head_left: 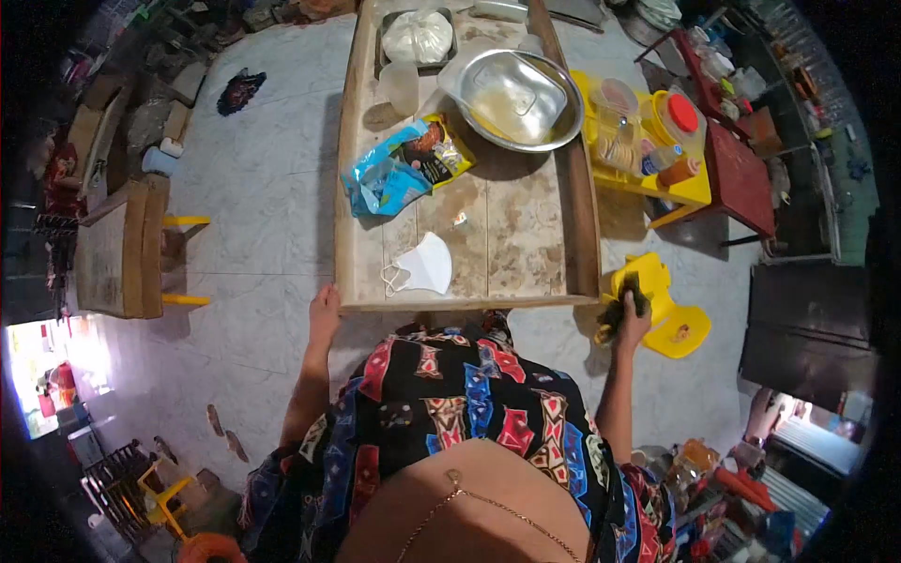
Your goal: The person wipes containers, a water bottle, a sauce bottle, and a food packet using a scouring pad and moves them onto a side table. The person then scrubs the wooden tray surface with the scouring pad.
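Observation:
At the near left corner of a wooden table with raised rims (469, 305), my left hand (324, 314) has its fingers curled against the wood. My right hand (635, 324), just outside the near right corner, is closed around a dark, crumpled cloth (637, 293). Close to the table's front rim lies a white face mask (427, 266) with its ear loops to the left. Farther in are a blue plastic packet (383, 178) and a black-and-yellow packet (441, 155). A large metal bowl (516, 98) with a lid or dish inside stands at the right.
A black tray with a bag of white stuff (417, 38) and a translucent cup (402, 86) stand at the back. On the right, a yellow table (685, 188) bears jars and bottles beside a red stool (737, 178). A yellow chair (680, 328) is near my right hand.

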A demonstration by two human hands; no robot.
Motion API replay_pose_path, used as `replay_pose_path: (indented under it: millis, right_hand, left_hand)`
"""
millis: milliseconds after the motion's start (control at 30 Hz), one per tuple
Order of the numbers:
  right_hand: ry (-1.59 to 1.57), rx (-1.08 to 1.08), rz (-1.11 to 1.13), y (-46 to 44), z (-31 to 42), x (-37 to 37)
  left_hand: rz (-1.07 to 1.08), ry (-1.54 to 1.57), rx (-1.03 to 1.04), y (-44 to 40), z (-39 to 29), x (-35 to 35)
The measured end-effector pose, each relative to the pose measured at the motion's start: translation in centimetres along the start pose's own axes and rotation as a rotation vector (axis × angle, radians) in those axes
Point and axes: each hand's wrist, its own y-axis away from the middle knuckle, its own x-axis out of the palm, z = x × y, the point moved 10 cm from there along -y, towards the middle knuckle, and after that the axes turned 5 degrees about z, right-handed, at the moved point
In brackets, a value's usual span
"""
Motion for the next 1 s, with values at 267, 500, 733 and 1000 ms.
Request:
replay_pose_path:
  millis: [267,500,733,1000]
  right_hand:
    - [0.553,-0.339,0.013,11.6,5.3,10.8]
    - [0.475,-0.432,0.054,17.3,8.0,12.8]
    - [0.658,-0.705,0.655,26.8,14.2,26.3]
    - [0.387,-1.222,0.858,38.1,21.7,34.5]
  left_hand:
    - [0.002,0.049,0.057,-0.6,3.1,-2.6]
    - [0.026,0.274,0.098,0.3,2.3,-0.9]
    - [-0.021,0.218,0.189,0.0,0.2,-0.6]
    - [0.037,0.166,0.227,-0.7,0.0,0.5]
